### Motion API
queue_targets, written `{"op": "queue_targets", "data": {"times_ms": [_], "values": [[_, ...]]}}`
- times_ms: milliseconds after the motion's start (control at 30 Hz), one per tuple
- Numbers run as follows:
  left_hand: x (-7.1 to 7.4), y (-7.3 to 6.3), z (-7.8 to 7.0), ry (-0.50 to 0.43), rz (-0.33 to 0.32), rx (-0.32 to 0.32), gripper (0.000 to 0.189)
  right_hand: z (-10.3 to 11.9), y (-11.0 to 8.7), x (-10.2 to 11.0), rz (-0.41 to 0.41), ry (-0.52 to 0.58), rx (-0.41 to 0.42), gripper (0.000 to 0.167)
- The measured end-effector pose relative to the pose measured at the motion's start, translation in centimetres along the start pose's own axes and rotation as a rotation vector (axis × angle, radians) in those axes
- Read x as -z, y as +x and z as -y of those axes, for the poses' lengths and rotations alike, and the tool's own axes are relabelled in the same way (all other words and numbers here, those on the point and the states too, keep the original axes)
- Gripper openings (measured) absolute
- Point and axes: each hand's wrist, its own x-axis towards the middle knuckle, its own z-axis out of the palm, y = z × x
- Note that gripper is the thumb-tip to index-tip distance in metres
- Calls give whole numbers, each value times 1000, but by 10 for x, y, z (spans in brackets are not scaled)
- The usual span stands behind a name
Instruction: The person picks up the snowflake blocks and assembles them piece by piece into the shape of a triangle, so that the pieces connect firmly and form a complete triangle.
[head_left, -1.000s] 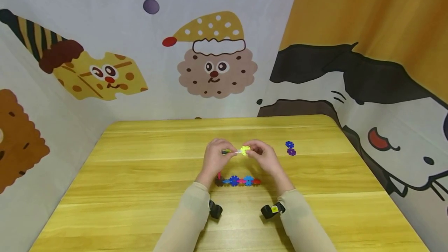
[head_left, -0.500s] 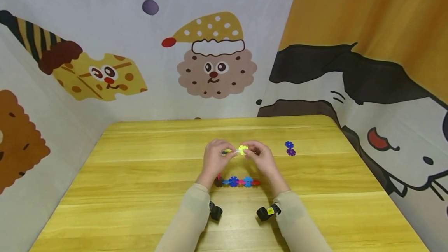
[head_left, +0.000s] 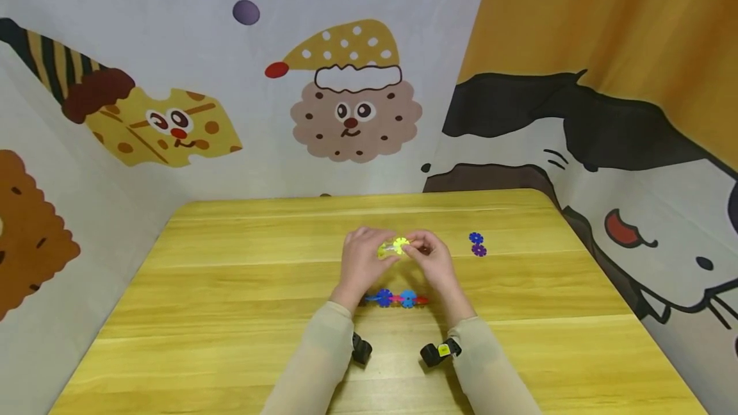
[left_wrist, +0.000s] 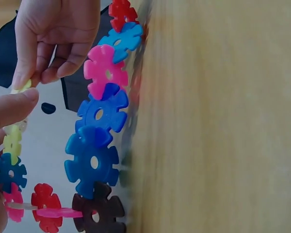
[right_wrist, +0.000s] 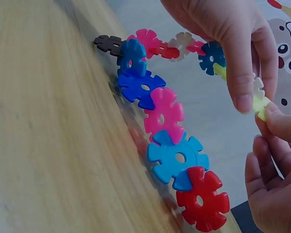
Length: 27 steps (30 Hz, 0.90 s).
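Observation:
Snowflake discs are linked into one chain. Its lower row, with a blue disc (head_left: 384,298), a pink disc (right_wrist: 164,115) and a red end disc (right_wrist: 202,199), lies along the table. From the dark brown disc (left_wrist: 98,213) the other branch rises through red, white, pink and teal discs to a yellow-green disc (left_wrist: 12,144). My right hand (head_left: 432,262) pinches the bright yellow disc (head_left: 400,246) at that branch's end. My left hand (head_left: 363,264) holds the white disc (right_wrist: 258,87) beside it between thumb and fingers. Fingers partly hide where the white and yellow discs meet.
A joined pair, a blue disc (head_left: 476,237) and a purple disc (head_left: 479,250), lies on the wooden table (head_left: 230,312) to the right of my hands. A cartoon-printed curtain (head_left: 259,127) hangs behind the table's far edge.
My left hand has shifted slightly right and its fingers have spread around the chain, showing more of the yellow-green part. My right hand has moved a little left with the yellow disc.

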Motion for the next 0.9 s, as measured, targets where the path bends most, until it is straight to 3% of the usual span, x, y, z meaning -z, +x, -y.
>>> {"op": "queue_targets", "data": {"times_ms": [167, 633, 767, 900], "values": [[-4, -1, 0, -17, -15, -8, 42, 17, -8, -3, 14, 11, -2, 20], [-5, -1, 1, -56, -3, -10, 31, 12, -8, 0, 55, 32, 33, 21], [-5, -2, 2, -49, 6, 4, 31, 7, -7, 12, 55, 6, 41, 24], [-4, -2, 3, -57, 20, 14, 35, -11, -3, 41, 34, -61, 21, 27]]}}
